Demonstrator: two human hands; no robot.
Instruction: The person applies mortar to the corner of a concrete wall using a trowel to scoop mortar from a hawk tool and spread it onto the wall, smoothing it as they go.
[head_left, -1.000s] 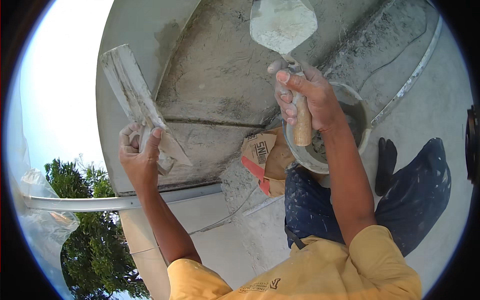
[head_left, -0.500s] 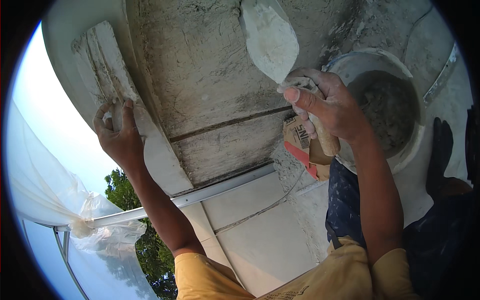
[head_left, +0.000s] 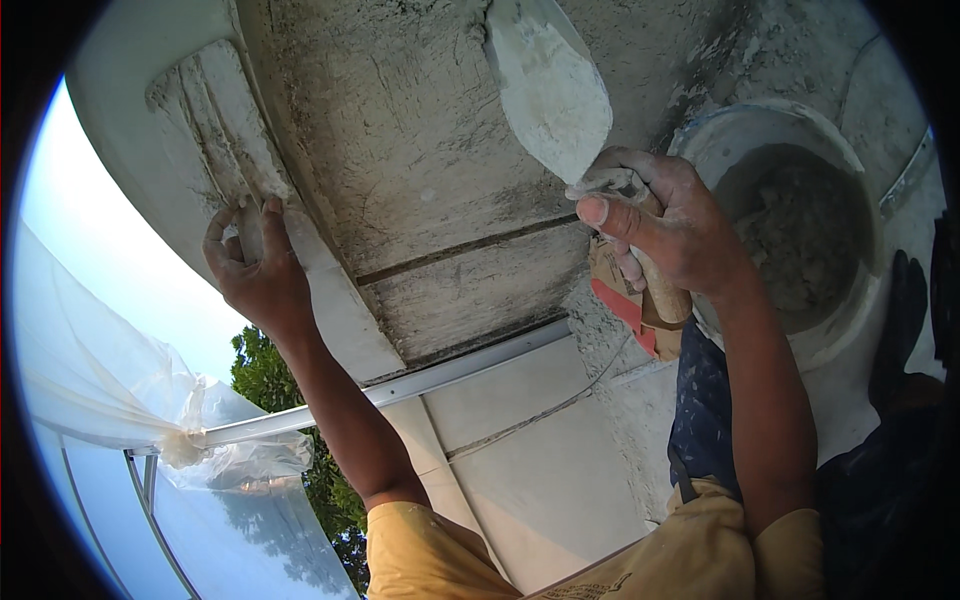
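My left hand (head_left: 262, 268) is closed on the handle of a plastering trowel (head_left: 215, 125). Its long, mortar-smeared blade lies against a smooth grey curved surface (head_left: 125, 130) beside a raised edge. My right hand (head_left: 675, 225) grips the wooden handle of a pointing trowel (head_left: 555, 105), thumb along the top near the neck. That trowel's leaf-shaped blade points away from me, coated with pale, dried-looking mortar. Both hands are dusted with grey. Close to my right hand stands a round bucket (head_left: 728, 135) with wet grey mortar (head_left: 800, 235) in it.
A torn brown and red paper bag (head_left: 630, 300) lies below my right hand. Rough grey plaster (head_left: 400, 130) fills the middle, with a metal rail (head_left: 480, 358) beneath it. Clear plastic sheeting (head_left: 110, 370) hangs at the left, near a tree (head_left: 265, 370). My dark trousers show lower right.
The whole view has shifted slightly, so most things sit a little farther right and lower. Both hands keep their grip on the two trowels.
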